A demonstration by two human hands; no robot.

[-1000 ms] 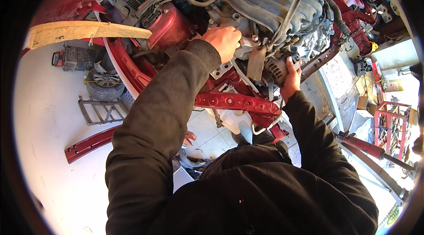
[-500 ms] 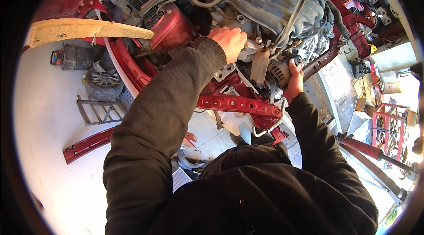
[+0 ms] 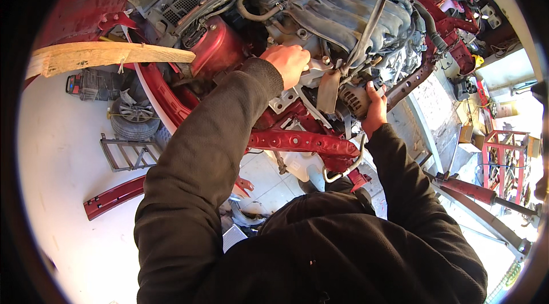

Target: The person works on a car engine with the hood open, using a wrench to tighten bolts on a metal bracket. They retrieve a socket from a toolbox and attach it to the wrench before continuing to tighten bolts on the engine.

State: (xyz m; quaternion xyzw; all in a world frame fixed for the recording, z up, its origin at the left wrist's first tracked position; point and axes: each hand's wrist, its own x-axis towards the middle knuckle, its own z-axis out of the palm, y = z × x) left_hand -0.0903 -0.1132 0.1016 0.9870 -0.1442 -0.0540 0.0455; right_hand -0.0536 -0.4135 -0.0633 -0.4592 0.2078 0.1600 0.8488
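Two bare hands in dark sleeves [image 3: 197, 149] reach into the exposed engine [image 3: 337, 15] of a red car, and we look down on them from above. Our right hand [image 3: 375, 110] rests against a round, finned metal housing [image 3: 353, 100] low on the engine's near side. The housing lies just left of the right fingers, much closer to that hand than to the other; being rounded, it shows no clear long axis. Our right thumb points up along its outer edge, the fingers partly curled; we cannot tell whether they grip it or only brace it.

Our left hand [image 3: 287, 66] is farther left and a little higher, its back toward us and its fingers bent. A silver metal piece [image 3: 318, 64] juts from beside them, its length running rightward and slightly upward. We cannot tell how tightly the fingers close, or whether they hold it.

Between the hands, a pale flat piece [image 3: 328, 92] hangs nearly upright, standing in the way from the left fingers to the housing. A long dark strip [image 3: 372, 21] slants down toward it from the upper right. Nearer our body, a red crossbar [image 3: 303, 141] spans the front below both hands. At far left are a wooden plank [image 3: 108, 55] and a wheel [image 3: 136, 124].
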